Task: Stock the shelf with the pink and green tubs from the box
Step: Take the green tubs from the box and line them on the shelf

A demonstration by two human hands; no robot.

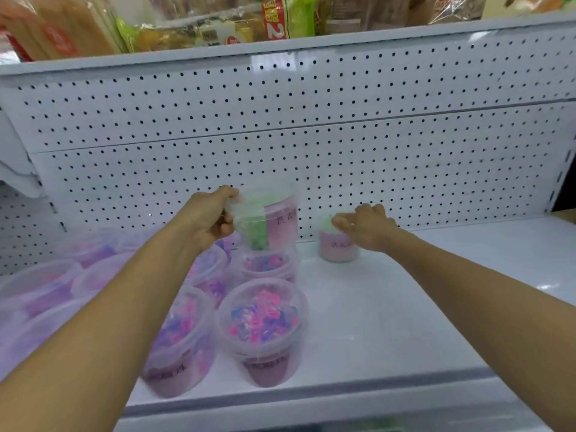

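The left hand (212,219) is gripping a pink and green tub (269,219), tilted above the purple tubs (263,325). The right hand (364,226), fingers relaxed, is resting on another tub (338,249) standing far back on the white shelf (389,322).

Bright, even overhead light; soft picture with wide-angle bend

Glare patches on the pegboard (311,126) top and the white shelf (405,307) at right; shadows faint; packets above (218,23) smeared; the tubs at left (62,275) hazy; shelf edges curve toward the corners.
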